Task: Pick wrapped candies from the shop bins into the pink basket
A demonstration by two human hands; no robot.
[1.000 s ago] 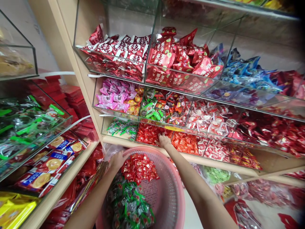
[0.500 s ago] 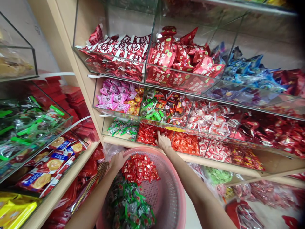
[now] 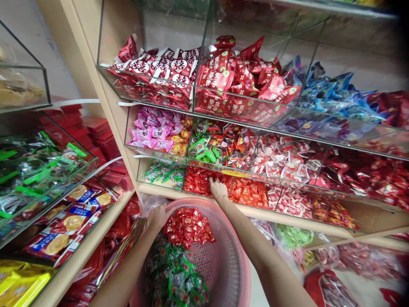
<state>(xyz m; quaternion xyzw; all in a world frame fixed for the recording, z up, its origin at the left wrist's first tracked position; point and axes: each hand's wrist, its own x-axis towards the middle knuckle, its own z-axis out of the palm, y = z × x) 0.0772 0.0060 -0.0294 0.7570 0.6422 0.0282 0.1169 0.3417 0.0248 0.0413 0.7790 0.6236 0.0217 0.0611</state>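
My right hand reaches into a low glass bin of small red wrapped candies on the shelf, its fingers curled down among them; what they hold is hidden. My left hand grips the rim of a pink plastic basket held just below the shelf. In the basket lie a heap of red candies and a heap of green-and-clear wrapped candies.
Glass bins above hold red packets, pink candies, mixed green and red sweets and blue wrappers. A side shelf on the left carries green sweets and biscuit packs. Bags lie beneath the wooden shelf.
My right hand has shifted a little within the red candy bin and closed its fingers. The basket and my left hand have barely moved.
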